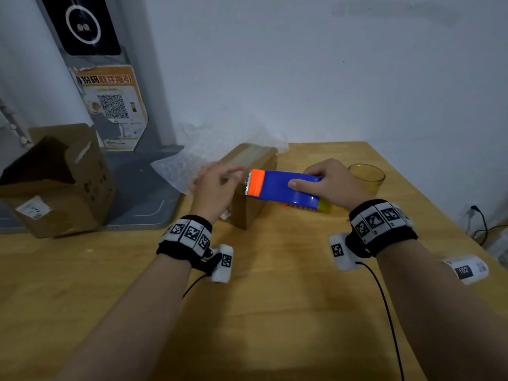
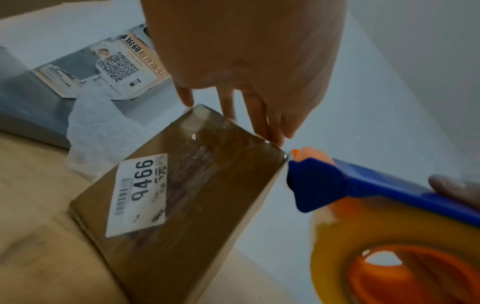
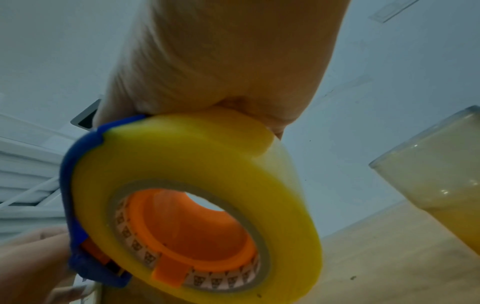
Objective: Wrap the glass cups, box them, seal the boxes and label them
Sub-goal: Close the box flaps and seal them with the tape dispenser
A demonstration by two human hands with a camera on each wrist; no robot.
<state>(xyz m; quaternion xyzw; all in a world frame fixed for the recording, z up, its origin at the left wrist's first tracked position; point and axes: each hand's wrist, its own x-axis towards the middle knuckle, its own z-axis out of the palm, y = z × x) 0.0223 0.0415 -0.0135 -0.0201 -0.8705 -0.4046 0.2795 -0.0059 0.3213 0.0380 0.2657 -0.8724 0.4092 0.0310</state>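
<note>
Two hands are working over the wooden table (image 1: 275, 284). The right hand (image 1: 334, 182) is gripping one blue tape dispenser (image 1: 286, 189), thumb lying along its top and fingers wrapped over the far edge. The dispenser's long axis is running left to right, with the orange serrated cutter end pointing left at the box and the single yellow tape roll (image 3: 197, 197) hanging underneath. The left hand (image 1: 217, 188) is hovering at the near top edge of one small sealed cardboard box (image 1: 251, 207), fingers straight and slightly spread, their tips touching or just above the taped top; which cannot be told. The box is standing just beyond and between both hands, one white label (image 2: 140, 195) reading 9466 on its side. One empty glass cup (image 1: 367, 177) is standing upright behind the right hand. Bubble wrap (image 1: 187, 160) is lying beyond the box. One open, larger cardboard box (image 1: 55, 182) is sitting far left.
</note>
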